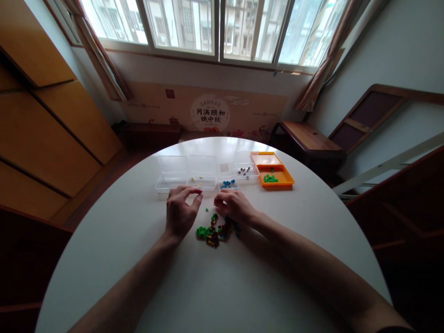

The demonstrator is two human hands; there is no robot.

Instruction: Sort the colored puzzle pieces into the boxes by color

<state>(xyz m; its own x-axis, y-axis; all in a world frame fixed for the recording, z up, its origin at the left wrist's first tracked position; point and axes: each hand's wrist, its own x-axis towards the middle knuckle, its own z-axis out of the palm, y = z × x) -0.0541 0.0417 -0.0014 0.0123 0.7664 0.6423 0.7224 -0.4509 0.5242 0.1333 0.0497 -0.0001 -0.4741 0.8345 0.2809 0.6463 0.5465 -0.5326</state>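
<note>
Pieces (270,178) in green inside orange box (285,177), blue bits (227,184) inside clear box (220,183)

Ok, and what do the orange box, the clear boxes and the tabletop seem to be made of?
Orange box: probably moulded plastic, opaque, with even colour throughout.
Clear boxes: likely thin, rigid plastic; they're see-through, with pale glints along the edges.
Tabletop: smooth, white, fairly glossy, with window glare near its far edge; laminate or lacquer, I can't tell.
</note>
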